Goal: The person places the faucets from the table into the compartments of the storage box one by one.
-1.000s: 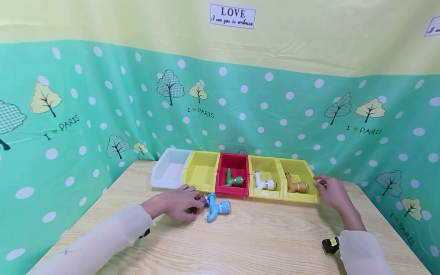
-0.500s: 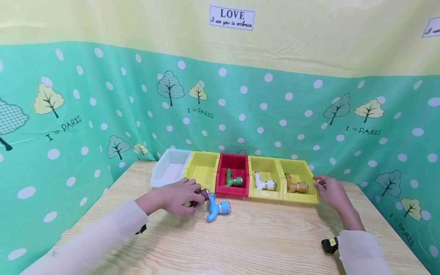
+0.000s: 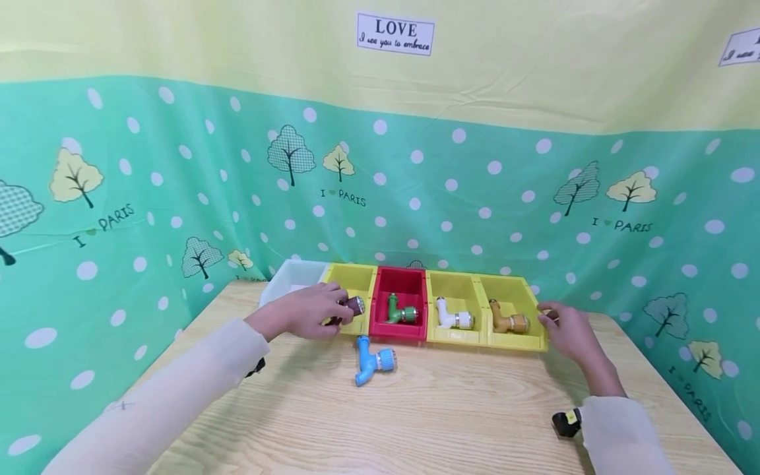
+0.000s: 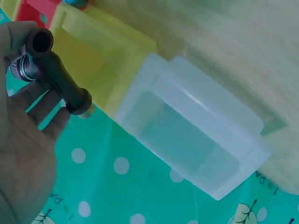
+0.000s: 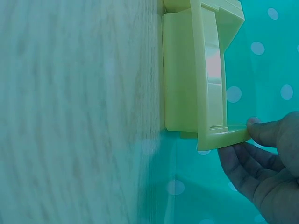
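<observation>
My left hand (image 3: 309,311) grips a dark maroon faucet (image 4: 63,81) above the second bin from the left, a yellow one (image 3: 351,274). In the left wrist view the faucet's open end faces the camera, and its ribbed knob is partly hidden by the hand. My right hand (image 3: 569,331) pinches the side rim of the rightmost yellow bin (image 5: 182,74), thumb on one face and fingers on the other. In that bin lies an orange-brown faucet (image 3: 508,322). A blue faucet (image 3: 368,364) rests on the table in front of the row.
Left of the yellow bin stands a translucent white bin (image 4: 187,109). A red bin (image 3: 401,277) holds a green faucet (image 3: 402,313); the yellow bin (image 3: 452,282) beside it holds a white faucet (image 3: 454,318). Behind the row hangs a green dotted curtain (image 3: 415,198).
My left hand has lifted the maroon faucet off the table, from beside the blue one, and carried it up and forward over the yellow bin. My right hand has stayed at the bin's rim.
</observation>
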`<state>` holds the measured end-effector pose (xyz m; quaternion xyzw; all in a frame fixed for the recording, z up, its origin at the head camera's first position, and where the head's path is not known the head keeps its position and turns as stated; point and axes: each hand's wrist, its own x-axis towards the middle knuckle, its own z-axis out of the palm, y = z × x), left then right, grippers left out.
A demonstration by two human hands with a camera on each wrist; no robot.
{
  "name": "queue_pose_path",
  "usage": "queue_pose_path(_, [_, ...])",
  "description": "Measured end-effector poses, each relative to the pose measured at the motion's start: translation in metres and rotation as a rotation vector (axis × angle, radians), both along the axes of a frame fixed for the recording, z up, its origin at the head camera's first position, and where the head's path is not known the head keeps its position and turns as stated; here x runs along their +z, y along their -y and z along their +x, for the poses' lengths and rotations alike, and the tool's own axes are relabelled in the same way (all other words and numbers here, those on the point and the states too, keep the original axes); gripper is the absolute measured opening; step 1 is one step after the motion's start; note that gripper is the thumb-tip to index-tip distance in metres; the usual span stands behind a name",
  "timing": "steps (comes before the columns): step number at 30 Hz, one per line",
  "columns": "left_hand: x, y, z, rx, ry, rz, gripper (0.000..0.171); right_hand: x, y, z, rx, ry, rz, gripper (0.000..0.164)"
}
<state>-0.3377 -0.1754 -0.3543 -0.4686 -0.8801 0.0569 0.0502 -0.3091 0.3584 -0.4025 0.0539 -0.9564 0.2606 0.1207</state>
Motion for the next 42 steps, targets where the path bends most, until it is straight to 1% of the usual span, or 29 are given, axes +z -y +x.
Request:
queue_pose_path(5, [-0.006,0.001,-0.021,0.008,-0.037,-0.003,0.006,0.001,0.000,0.001,-0.004,0.003,-0.001,0.032])
queue_pose_path(9, [-0.014,0.000,-0.037,0.016,-0.055,0.000,0.007,0.002,-0.001,0.001,-0.003,-0.003,0.006,0.031])
queue_pose_path(12, [-0.019,-0.002,-0.045,0.044,-0.044,-0.013,0.006,0.001,0.000,0.000,-0.003,-0.010,0.009,0.031])
queue_pose_path(16, [-0.024,-0.006,-0.053,0.086,-0.033,-0.049,0.008,0.000,0.001,0.000,-0.001,-0.011,0.007,0.031])
queue_pose_path(22, [-0.031,-0.013,-0.062,0.119,-0.037,-0.086,0.012,-0.001,0.001,-0.001,-0.005,-0.014,0.005,0.031])
queue_pose_path(26, [-0.035,-0.019,-0.066,0.139,-0.026,-0.102,0.016,-0.001,0.001,-0.002,-0.007,-0.014,-0.001,0.030])
queue_pose_path(34, [-0.041,-0.025,-0.074,0.194,0.003,-0.128,0.015,0.002,0.000,0.000,0.001,-0.014,0.001,0.030])
queue_pose_path(39, [-0.040,-0.028,-0.077,0.215,0.009,-0.151,0.013,0.003,0.001,0.000,0.001,-0.016,0.000,0.030])
queue_pose_path(42, [-0.039,-0.030,-0.077,0.230,0.025,-0.160,0.010,0.002,0.001,-0.001,0.005,-0.025,-0.003,0.030])
